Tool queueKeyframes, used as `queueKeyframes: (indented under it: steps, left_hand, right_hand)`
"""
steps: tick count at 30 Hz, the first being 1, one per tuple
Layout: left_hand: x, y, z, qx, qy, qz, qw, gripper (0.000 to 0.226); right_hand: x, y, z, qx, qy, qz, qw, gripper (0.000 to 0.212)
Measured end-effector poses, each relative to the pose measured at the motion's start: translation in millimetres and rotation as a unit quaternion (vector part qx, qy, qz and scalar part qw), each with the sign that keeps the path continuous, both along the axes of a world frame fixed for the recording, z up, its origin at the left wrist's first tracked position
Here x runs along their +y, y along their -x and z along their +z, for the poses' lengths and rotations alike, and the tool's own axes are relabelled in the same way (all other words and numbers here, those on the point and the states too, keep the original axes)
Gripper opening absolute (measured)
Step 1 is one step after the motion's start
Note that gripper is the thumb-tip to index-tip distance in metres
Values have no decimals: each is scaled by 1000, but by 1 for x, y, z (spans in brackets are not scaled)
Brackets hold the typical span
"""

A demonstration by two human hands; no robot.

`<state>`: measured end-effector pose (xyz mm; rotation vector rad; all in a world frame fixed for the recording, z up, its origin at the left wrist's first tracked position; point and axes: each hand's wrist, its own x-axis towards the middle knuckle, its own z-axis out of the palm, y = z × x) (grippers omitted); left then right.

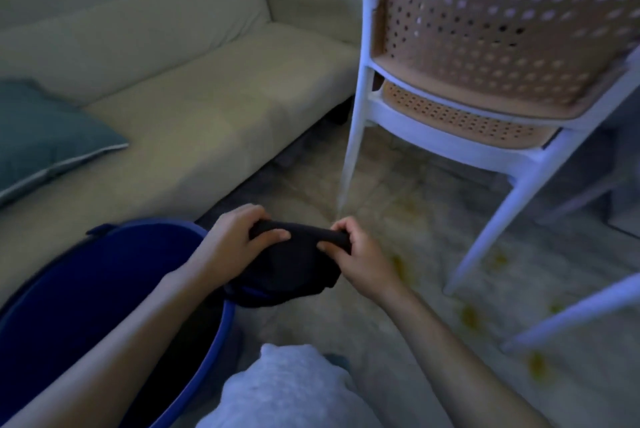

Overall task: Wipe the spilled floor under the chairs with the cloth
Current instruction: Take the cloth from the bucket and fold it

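left hand (239,240): gripping left end of black cloth (294,265)
right hand (356,254): pinching cloth's right end
cloth: bunched, held above floor (398,185), over blue bucket (104,289) rim
spill: yellow spots (471,315) on floor by white chair (485,81) legs
sofa (173,81): left, beige

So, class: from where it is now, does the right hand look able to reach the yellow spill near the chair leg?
Probably yes. The right hand is beside the yellow spill, with bare floor between; the chair leg stands farther off.
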<state>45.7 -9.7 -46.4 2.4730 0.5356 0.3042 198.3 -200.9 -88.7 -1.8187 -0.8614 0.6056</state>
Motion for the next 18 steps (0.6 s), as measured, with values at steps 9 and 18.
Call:
queueKeyframes:
  steps: [9, 18]
  left_hand:
    - [-38, -110, -77, 84, 48, -113, 989, 36]
    - [-81, -205, -240, 223, 42, -181, 957, 44]
  right_hand:
    - [-76, -61, -43, -39, 84, -90, 992, 24]
    - [-140, -98, -213, 29, 267, -203, 941, 17]
